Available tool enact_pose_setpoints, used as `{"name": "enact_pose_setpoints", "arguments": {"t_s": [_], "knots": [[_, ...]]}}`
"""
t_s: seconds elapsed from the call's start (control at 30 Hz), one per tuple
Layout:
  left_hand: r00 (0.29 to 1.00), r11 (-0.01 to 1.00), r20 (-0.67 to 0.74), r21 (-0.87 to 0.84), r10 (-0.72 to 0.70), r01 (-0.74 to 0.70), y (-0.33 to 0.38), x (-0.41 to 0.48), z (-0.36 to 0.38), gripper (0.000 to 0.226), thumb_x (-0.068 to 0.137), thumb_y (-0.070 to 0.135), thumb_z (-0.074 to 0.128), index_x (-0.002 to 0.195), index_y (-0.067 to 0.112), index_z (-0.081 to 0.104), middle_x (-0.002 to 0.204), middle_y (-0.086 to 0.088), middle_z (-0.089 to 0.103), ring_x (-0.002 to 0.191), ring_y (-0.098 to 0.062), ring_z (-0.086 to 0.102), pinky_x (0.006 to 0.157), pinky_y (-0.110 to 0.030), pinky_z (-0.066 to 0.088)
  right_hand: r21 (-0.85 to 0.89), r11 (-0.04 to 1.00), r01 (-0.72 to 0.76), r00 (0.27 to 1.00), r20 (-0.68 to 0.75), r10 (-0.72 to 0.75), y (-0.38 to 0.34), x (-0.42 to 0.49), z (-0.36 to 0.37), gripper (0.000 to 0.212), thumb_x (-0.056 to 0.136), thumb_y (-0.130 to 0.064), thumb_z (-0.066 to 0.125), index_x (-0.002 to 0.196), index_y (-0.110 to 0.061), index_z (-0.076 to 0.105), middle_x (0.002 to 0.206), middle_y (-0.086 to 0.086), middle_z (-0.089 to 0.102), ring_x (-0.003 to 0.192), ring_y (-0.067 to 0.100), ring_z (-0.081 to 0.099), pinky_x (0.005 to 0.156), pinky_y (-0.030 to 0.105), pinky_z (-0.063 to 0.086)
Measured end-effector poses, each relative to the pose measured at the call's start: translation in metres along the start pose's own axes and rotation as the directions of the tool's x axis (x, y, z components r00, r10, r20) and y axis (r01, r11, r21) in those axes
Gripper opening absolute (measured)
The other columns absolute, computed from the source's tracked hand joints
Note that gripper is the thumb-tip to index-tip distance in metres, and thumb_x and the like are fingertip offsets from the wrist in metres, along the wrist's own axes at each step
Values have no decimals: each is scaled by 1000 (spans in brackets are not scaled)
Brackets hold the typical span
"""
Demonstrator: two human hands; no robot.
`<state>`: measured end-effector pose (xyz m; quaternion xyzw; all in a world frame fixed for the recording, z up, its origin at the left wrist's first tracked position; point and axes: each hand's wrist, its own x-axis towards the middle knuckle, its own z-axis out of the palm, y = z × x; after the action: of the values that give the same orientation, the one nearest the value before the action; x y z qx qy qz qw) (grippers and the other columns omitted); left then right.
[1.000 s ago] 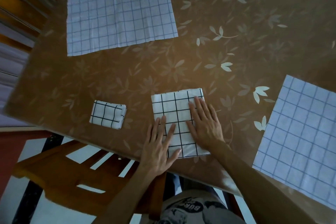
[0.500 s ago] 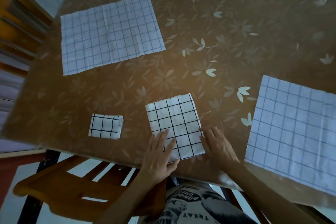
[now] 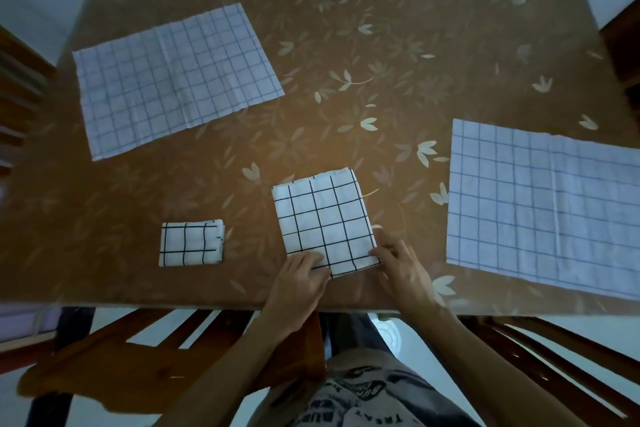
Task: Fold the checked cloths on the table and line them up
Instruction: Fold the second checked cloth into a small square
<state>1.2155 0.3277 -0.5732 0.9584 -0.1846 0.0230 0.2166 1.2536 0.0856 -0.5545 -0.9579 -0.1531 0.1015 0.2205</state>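
Half-folded white cloth with bold black checks (image 3: 323,220) lies flat near the table's near edge, in front of the person. Both hands have slid back from its top since a second ago, when they lay spread flat on it: now the left hand (image 3: 298,282) pinches the near left corner with curled fingers, and the right hand (image 3: 401,265) grips the near right corner the same way. The cloth itself has stayed in place.

To its left, well apart, sits a small fully folded black-checked cloth (image 3: 191,243). A large unfolded white cloth with thin blue checks (image 3: 175,78) lies spread at the far left, and another thin-checked unfolded cloth (image 3: 545,206) lies at the right, running off the picture's edge and near the right hand. Nothing lies between the hands and the held cloth.

All rest on a brown table with a pale leaf pattern (image 3: 415,55); bare surface stretches beyond the held cloth towards the far edge. A wooden chair (image 3: 145,354) stands below the near edge, left of the person.
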Motion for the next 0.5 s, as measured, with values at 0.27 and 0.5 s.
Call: {"name": "enact_pose_setpoints", "arguments": {"t_s": [0.27, 0.5], "knots": [[982, 955, 134, -249, -133, 163, -12, -23, -43, 47, 95, 53, 57, 131, 23, 58, 134, 11, 55, 124, -3, 48, 104, -21, 40, 45, 996, 78, 992, -102, -73, -23, 1, -12, 29, 68, -3, 77, 89, -22, 69, 126, -4, 65, 121, 12, 49, 80, 40, 53], [939, 917, 184, -230, -289, 327, -42, -17, -53, 41, 83, 10, 76, 120, 29, 69, 122, 15, 67, 113, -1, 59, 97, -24, 50, 166, 985, 51, 990, -138, -28, -26, -21, -28, 38, 86, -25, 48, 122, -25, 60, 136, -8, 57, 112, 7, 49, 89, 31, 48]]}}
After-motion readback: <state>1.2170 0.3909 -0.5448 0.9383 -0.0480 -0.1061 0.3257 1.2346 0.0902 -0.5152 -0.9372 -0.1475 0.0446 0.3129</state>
